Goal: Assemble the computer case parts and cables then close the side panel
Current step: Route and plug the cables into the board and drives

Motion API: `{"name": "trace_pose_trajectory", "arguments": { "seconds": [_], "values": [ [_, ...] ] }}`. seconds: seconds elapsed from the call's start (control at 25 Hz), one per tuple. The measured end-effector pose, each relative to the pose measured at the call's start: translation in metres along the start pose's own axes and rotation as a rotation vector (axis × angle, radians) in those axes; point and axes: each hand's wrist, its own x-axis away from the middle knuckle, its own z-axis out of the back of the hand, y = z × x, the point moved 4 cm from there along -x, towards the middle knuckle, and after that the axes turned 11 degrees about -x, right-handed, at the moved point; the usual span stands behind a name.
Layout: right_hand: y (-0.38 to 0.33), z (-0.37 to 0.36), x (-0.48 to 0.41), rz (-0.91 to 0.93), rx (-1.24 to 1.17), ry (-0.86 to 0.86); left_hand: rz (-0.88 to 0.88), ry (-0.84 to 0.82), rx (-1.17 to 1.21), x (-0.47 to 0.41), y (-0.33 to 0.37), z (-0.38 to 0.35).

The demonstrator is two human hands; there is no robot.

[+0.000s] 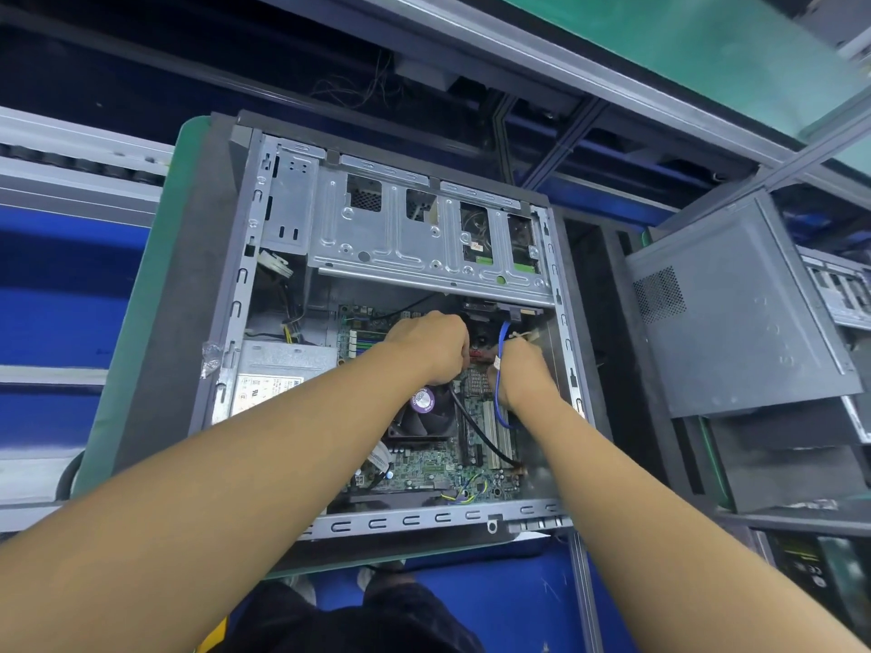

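**Hand posture over the open computer case [405,332], near to far.** The case lies on its side on a dark mat on the green-edged table [141,322], reaching from the near edge almost to the far edge. Both forearms come in over the table's near edge and converge above the motherboard [433,468]. The left forearm crosses the power supply [273,369] and part of the cooler fan [424,407].

The left hand [431,346] is turned back-up with its fingers curled downward. It grips the end of a red connector [478,355], which protrudes from its fingertips toward the other hand. The right hand [521,369] sits just beside it, wrist bent and fingers folded inward toward the connector. A blue cable [500,379] loops across these fingers. Whether this hand grips the cable or the connector cannot be told.

Beyond the hands, the drive cage [400,233] spans the case's far side. A grey vented panel [735,313] stands tilted off the table's right edge, apart from the case.
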Motion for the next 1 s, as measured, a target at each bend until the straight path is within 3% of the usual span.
{"name": "trace_pose_trajectory", "arguments": {
  "seconds": [0.24, 0.48, 0.8, 1.0],
  "values": [
    [0.011, -0.009, 0.004, 0.063, -0.086, 0.025, 0.008, -0.005, -0.014, -0.002, 0.001, -0.001],
    [0.011, -0.004, 0.009, 0.124, -0.064, 0.246, 0.005, -0.003, -0.011, -0.004, 0.0, -0.002],
    [0.007, -0.006, 0.005, 0.068, 0.067, 0.133, 0.006, -0.01, -0.01, -0.004, -0.002, -0.003],
    [0.003, -0.005, 0.0, 0.17, 0.211, 0.158, 0.015, -0.016, -0.01, -0.005, -0.002, -0.003]
  ]
}}
